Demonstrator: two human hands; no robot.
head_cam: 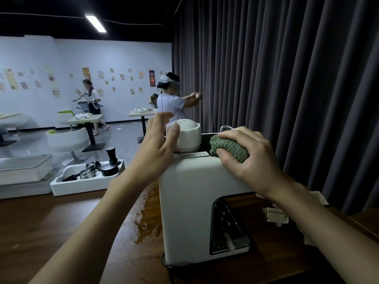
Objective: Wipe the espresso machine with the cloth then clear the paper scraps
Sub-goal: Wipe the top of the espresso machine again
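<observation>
right hand squeezes green cloth on espresso machine top, to rub it | left hand spread loose beside white round cap, maybe steadying | paper scraps wait on worktop

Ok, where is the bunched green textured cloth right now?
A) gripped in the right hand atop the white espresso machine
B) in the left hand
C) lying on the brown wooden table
A: the right hand grips the green cloth against the top of the white espresso machine.
</observation>
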